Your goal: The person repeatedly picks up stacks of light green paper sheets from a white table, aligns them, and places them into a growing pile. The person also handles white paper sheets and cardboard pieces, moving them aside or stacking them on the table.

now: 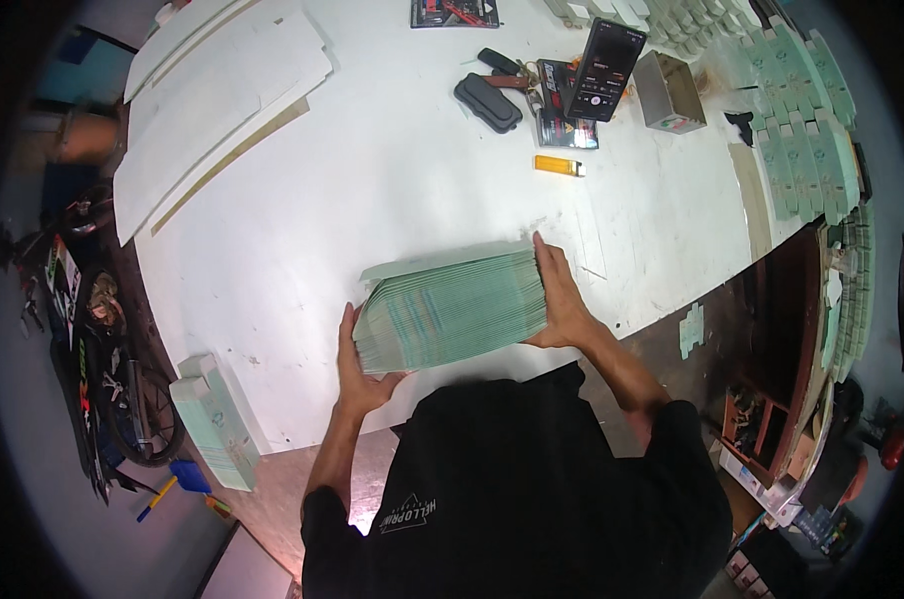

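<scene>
A thick stack of pale green printed card sheets [462, 304] lies between my two hands at the near edge of the white table. My left hand [360, 364] is pressed against its left end, thumb up along the side and fingers under the near corner. At the right end my right hand [562, 299] grips the stack, its thumb by the far corner and its fingers near the lower one. The sheets stand side by side like a fanned block, with thin edges showing. Whether the stack rests on the table or is slightly lifted, I cannot tell.
Large white boards [242, 80] lie at the far left of the table [272, 240]. A phone [606, 68], a yellow lighter [559, 166], a black case [489, 102] and a small box [669, 92] sit at the back. Green cartons [806, 165] stand right; another green stack [215, 424] stands left.
</scene>
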Demonstrator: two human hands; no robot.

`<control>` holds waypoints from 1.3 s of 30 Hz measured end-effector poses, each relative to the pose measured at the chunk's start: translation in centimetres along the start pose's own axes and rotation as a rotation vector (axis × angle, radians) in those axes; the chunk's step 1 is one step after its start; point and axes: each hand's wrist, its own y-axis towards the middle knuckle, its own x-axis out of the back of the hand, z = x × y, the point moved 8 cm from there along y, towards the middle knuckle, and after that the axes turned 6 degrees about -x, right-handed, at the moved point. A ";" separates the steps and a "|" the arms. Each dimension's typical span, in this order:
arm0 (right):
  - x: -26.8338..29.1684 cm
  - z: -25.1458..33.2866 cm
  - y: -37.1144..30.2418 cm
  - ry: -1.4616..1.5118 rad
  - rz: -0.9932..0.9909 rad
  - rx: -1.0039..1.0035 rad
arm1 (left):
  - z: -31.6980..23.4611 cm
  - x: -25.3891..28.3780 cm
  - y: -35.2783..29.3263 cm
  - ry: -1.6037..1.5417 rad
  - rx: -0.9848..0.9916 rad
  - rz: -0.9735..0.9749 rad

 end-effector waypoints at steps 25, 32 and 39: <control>1.4 0.9 2.6 -0.112 -0.128 0.337 | -2.2 0.8 6.0 -0.231 -0.247 -0.089; 1.1 1.6 1.5 -0.202 -0.034 0.138 | -1.6 -0.4 4.6 0.004 -0.111 0.101; 2.6 2.9 1.2 -0.177 -0.008 0.298 | -3.7 -0.2 3.0 0.053 -0.250 0.074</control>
